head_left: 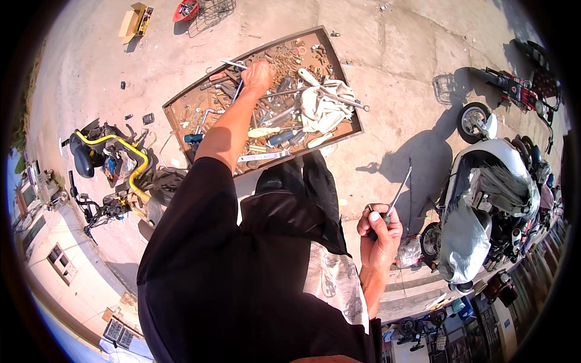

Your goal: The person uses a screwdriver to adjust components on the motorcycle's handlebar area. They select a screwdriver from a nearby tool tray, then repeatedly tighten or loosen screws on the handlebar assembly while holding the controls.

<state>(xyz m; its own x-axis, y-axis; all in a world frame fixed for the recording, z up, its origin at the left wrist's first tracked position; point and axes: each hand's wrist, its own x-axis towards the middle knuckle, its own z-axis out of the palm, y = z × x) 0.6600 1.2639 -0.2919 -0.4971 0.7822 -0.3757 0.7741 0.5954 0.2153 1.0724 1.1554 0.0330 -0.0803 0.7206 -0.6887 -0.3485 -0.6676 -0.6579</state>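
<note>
Outdoors on a sunlit concrete yard, a rusty brown tool tray lies on the ground, heaped with wrenches, screwdrivers and a white rag. The left hand reaches down into the tray among the tools; I cannot tell whether it grips anything. The right hand is closed around a slim metal rod, held up beside a covered scooter.

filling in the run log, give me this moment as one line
left hand in tool tray, reaching among tools | right hand holds thin metal rod | scooter at right
</note>
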